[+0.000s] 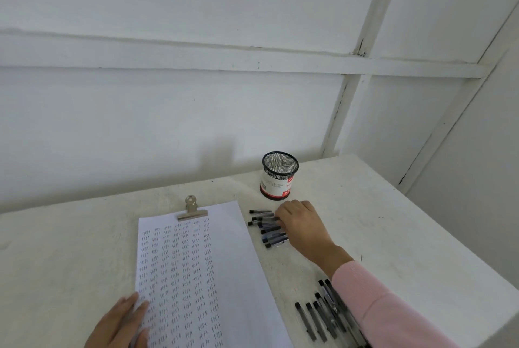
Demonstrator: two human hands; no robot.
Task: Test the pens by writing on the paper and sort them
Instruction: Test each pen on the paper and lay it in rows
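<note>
I see the right hand [302, 225] over the pens [265, 232] just right of the paper [202, 263], fingers bent onto them (pinching one or not, I cannot tell). The left hand [120, 322] presses flat on the paper.

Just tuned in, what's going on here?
A person's left hand lies flat on the clipped paper, already filled with columns of test marks. The right hand reaches onto the far pile of pens near the mesh cup; whether it grips one is unclear. A second pile lies nearer, by the pink sleeve.
</note>
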